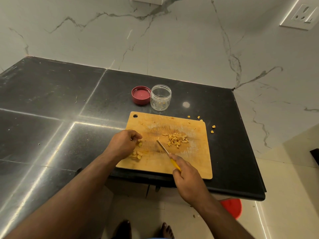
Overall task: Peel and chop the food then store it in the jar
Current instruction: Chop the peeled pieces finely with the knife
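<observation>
Marble-veined wall panels (172, 40) rise behind a black stone surface (51, 100), whose right and near edges drop off to a pale tiled floor (284, 169). On that surface, close to its front edge, lies a wooden chopping board (195, 163) with its near corner almost at the lip. Wide bare stone stretches off to the left of the board. Behind the board stand a clear plastic jar (160, 97), uncapped, and its red lid (141, 95) lying upturned, touching the jar's left side. A red tub (233, 207) sits on the floor below the surface's corner. The right hand (188, 180) has its grip closed round a yellow-handled knife (168, 153), blade tip resting on the board. The left hand (125, 144) curls over unchopped pieces (137, 155) at the board's left edge; whether it pinches one I cannot tell. Chopped slivers (177, 139) heap just right of the blade, and a few stray bits (213, 127) lie off the board's far right corner.
</observation>
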Motion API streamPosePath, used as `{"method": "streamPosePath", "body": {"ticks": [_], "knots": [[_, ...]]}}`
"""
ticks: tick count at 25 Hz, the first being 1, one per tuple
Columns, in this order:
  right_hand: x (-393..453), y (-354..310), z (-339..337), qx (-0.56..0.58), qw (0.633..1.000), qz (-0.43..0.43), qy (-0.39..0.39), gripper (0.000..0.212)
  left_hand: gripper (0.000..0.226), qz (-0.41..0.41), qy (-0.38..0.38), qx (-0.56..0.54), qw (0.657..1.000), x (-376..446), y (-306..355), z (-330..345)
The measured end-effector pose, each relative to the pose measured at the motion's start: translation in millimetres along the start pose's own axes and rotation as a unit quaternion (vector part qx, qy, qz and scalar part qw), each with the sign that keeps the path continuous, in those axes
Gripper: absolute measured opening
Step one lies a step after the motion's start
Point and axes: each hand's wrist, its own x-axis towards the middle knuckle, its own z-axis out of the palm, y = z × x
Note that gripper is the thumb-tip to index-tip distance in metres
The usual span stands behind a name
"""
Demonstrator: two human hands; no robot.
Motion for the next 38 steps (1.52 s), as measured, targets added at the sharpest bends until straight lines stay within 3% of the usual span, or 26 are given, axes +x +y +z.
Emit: {"method": "streamPosePath", "body": {"ticks": [5, 12, 15, 19, 23, 28, 36, 38], "knots": [[2.9, 8.6, -9.7, 0.01, 0.998, 0.04, 0.051, 0.051, 0.021, -0.014, -0.002, -0.011, 1.0, 1.7, -3.7, -12.3], [-0.5, 3.9, 0.7, 0.081, 0.996, 0.02, 0.021, 0.05, 0.019, 0.03, -0.171, 0.055, 0.983, -8.1, 1.3, -21.7], [-1.3, 0.3, 1.0, 0.072, 0.997, 0.027, 0.01, 0.049, 0.027, 0.042, -0.192, 0.1, 0.975, -10.5, 3.7, -22.2], [-2.9, -1.9, 0.6, 0.073, 0.997, 0.025, 0.009, 0.049, 0.017, 0.062, -0.191, 0.148, 0.968, -10.5, 5.9, -20.4], [-3.4, -1.5, 1.5, 0.081, 0.996, 0.029, 0.002, 0.049, 0.009, 0.059, -0.157, 0.101, 0.981, -10.4, 7.2, -19.1], [-3.6, -1.5, 0.0, 0.094, 0.994, 0.044, 0.019, 0.047, 0.014, 0.047, -0.095, 0.05, 0.993, -6.7, 17.5, -9.3], [15.0, -8.1, -4.4, -0.006, 1.0, 0.021, -0.016, 0.047, 0.011, 0.025, -0.052, 0.042, 0.997, 2.9, 36.1, 17.7], [17.4, -7.3, -8.3, -0.03, 0.999, 0.029, 0.01, 0.048, 0.011, 0.032, -0.044, 0.061, 0.997, 3.1, 36.4, 20.4]]}}
